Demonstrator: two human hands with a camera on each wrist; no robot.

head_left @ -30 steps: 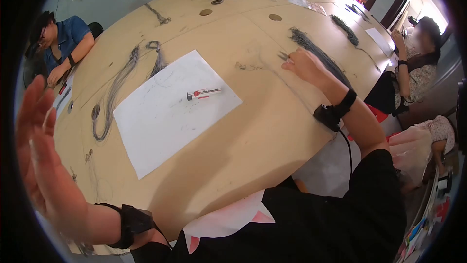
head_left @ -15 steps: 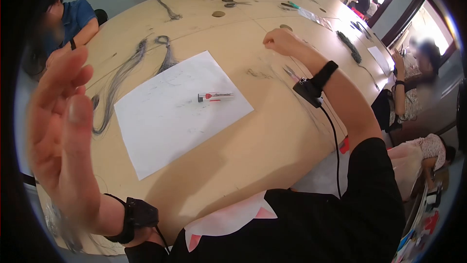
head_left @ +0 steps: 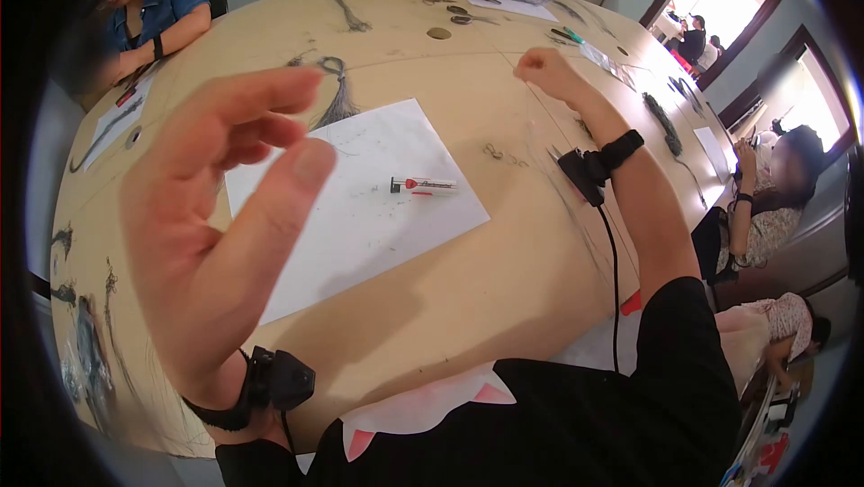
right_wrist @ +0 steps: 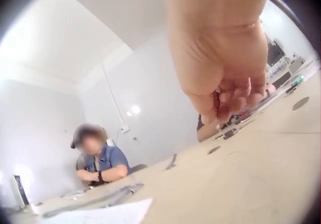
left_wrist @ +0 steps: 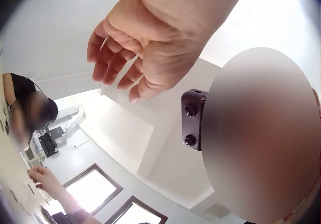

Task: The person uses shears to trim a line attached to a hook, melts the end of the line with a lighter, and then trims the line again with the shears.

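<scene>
My left hand (head_left: pixel 220 217) is raised over the left of the table, fingers bent loosely and thumb apart; the left wrist view also shows the hand (left_wrist: pixel 160 48) with nothing visible in it. Above the table's far right part is my right hand (head_left: pixel 560 80), its fingers curled in. In the right wrist view those fingers of the right hand (right_wrist: pixel 223 66) fold toward the palm, and no held thing can be made out. White paper (head_left: pixel 360 248) bears a small clear tube (head_left: pixel 436 186) with red marks. Pointed metal tips (head_left: pixel 554 155) show beside the right wrist.
Grey strands tied in a loop (head_left: pixel 338 102) lie behind the paper. Scissors (head_left: pixel 470 19) and a dark bundle (head_left: pixel 661 122) are farther off on the table (head_left: pixel 468 307). Other people sit at the far left, far side and right. A cable hangs from my right wrist.
My left hand has swung right, over the paper's left part, its fingers bending more. My right hand has moved away from the metal tips, toward the far side, and its fingers have curled in.
</scene>
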